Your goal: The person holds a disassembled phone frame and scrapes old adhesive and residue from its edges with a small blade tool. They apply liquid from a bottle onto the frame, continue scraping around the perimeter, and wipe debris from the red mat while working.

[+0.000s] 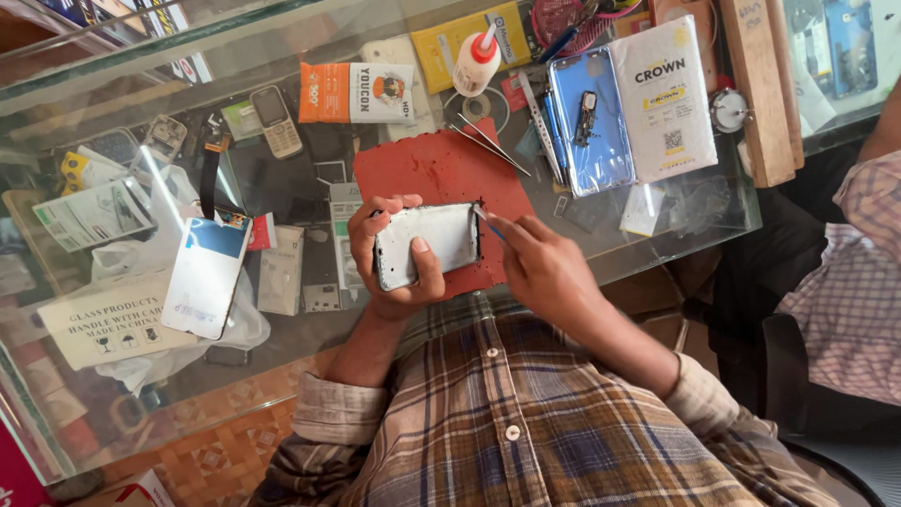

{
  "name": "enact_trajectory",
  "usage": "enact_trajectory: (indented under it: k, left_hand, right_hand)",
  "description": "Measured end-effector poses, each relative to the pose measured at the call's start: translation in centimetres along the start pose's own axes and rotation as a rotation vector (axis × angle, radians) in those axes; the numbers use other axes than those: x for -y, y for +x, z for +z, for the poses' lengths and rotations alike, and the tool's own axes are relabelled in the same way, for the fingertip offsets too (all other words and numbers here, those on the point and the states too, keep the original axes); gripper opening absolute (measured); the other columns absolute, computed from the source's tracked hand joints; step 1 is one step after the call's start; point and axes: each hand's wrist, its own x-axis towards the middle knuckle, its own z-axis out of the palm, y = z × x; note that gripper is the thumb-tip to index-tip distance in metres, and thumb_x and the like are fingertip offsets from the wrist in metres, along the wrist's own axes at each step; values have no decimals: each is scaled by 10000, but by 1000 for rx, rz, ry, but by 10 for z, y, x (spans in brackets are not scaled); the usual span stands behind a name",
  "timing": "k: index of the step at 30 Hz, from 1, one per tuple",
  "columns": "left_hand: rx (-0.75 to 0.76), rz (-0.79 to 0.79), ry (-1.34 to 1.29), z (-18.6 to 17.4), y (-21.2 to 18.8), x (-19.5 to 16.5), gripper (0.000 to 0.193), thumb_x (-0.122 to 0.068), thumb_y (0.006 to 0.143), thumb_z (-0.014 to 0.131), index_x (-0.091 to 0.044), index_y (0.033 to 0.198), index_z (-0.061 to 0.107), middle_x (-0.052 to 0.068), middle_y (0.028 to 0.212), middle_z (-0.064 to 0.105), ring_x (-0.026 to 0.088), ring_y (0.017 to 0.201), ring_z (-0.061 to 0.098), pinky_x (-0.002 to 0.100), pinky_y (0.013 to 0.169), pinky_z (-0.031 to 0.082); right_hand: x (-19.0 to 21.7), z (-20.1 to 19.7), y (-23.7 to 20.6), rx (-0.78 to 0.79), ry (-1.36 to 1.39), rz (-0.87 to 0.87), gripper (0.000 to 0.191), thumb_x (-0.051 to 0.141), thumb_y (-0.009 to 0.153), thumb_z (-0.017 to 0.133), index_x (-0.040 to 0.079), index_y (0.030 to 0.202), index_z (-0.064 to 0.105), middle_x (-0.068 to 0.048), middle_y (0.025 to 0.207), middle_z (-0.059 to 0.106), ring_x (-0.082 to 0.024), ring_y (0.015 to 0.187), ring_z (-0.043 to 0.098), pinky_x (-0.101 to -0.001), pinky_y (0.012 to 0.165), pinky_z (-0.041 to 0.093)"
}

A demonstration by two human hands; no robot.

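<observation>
Bare red mat (427,169) lay open just beyond the hands, up to the tweezers (488,144) at its far right corner. Left of it, old phones (274,119) and loose parts crowded the glass worktop (657,246). A glue bottle (476,61) and blue phone cover (591,122) blocked the far right.

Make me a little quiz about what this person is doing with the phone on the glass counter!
1. True or false: the left hand holds the opened phone above the red mat.
2. What does the right hand press against the phone's edge?
A. a thin blue tool
B. a hammer
C. a paintbrush
3. Fill in: the white glue bottle has a ___ tip.

Key:
1. True
2. A
3. red
</observation>
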Motion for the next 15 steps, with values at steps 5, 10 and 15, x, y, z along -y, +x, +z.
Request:
enact_trajectory:
  k: [5, 10, 15]
  left_hand:
    - [-6, -8, 15, 1, -1, -2, 598, 30, 945, 539, -99, 1485, 316, 182, 1365, 433, 319, 1143, 610, 472, 951, 593]
    - [-2, -11, 11, 2, -2, -4, 594, 24, 945, 544, -106, 1478, 315, 170, 1359, 425, 321, 1163, 603, 474, 959, 596]
    - [5, -14, 24, 2, -2, -5, 588, 21, 946, 544, -112, 1473, 320, 161, 1369, 424, 314, 1175, 607, 468, 958, 598]
  right_hand:
    - [-2, 2, -8, 192, -53, -15, 438, 17, 849, 611, 63, 1284, 639, -159, 865, 635, -391, 725, 662, -497, 630, 529]
    - [-9, 9, 0, 7, -21, -18, 435, 3, 924, 587, 17, 1359, 582, -178, 953, 625, -407, 773, 645, -501, 655, 514]
    - [-10, -2, -14, 205, -109, -35, 515, 19, 848, 617, 53, 1361, 598, -145, 888, 626, -373, 696, 659, -474, 574, 529]
